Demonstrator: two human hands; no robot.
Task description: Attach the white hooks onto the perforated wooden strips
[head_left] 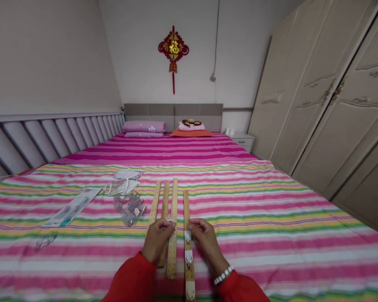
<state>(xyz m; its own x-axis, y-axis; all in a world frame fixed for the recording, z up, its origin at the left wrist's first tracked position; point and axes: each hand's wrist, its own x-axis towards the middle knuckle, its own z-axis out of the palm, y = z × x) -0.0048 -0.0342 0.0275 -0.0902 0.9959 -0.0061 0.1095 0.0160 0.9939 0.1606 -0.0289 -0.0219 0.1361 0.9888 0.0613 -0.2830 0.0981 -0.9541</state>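
My left hand [159, 235] is closed in a pinch over the wooden strips, with a small whitish piece [169, 219] at its fingertips; its kind is unclear. My right hand [205, 237] is also pinched, at the edge of a narrow wooden strip [186, 205]; whatever its fingers hold is hidden. White adhesive hooks [188, 258] with metal loops sit in a row on that strip, toward me. To its left lie a longer wooden strip [174, 197], a middle strip [165, 199] and a strip with rows of holes [155, 201], partly behind my left hand.
Left of the strips is a pile of clear-backed hooks [130, 209], with plastic packaging [124, 182] behind it. Farther left lie a long packaging card [74, 205] and some thin rings or bands [46, 240]. Everything rests on a striped bedsheet [255, 218]; a wardrobe [330, 126] stands at right.
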